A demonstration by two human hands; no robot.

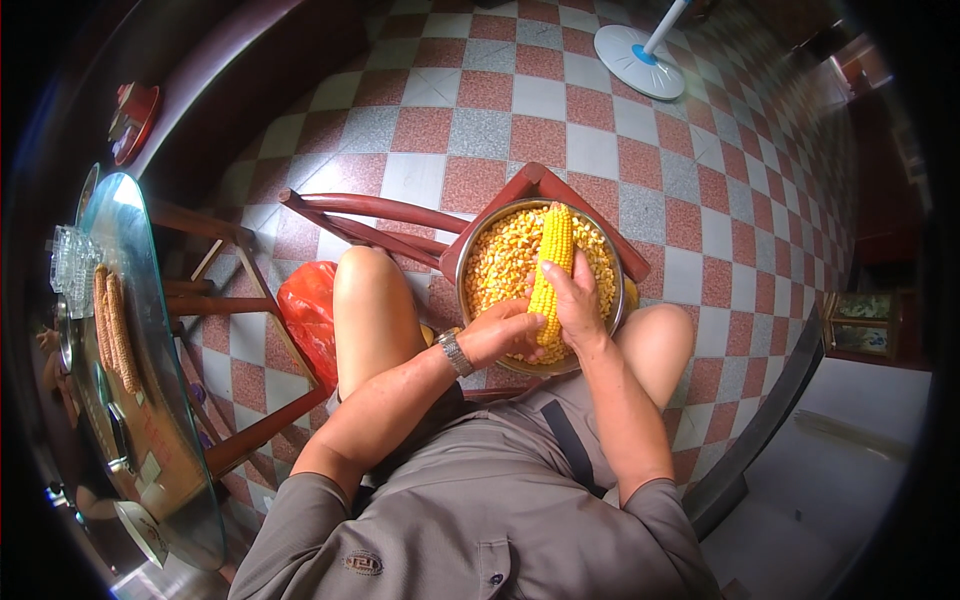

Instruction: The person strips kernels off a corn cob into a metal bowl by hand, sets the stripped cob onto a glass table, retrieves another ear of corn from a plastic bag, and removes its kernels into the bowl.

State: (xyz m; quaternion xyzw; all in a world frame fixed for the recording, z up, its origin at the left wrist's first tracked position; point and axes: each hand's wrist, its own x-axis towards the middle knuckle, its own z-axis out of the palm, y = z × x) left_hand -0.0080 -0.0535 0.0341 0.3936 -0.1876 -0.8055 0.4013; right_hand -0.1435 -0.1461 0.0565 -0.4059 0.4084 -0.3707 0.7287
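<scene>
A yellow ear of corn (pixel 556 240), covered in kernels, slants over a round steel bowl (pixel 463 255). My right hand (pixel 576 300) grips its middle, with the thumb on top. Around the lower end are the fingers and thumb of my left hand (pixel 506 330), which has a metal-banded wristwatch (pixel 454 352) at the wrist. Loose corn kernels (pixel 499 262) lie heaped in the bowl under both hands. The bowl rests on a red wooden chair (pixel 532 180) between my knees.
At the left, a glass-topped table (pixel 176 450) holds stripped corn cobs (pixel 116 330), a glass ashtray (pixel 71 262) and a white bowl (pixel 142 529). A red plastic bag (pixel 309 315) is beside my left knee. A white round stand base (pixel 637 64) stands on the tiled floor ahead.
</scene>
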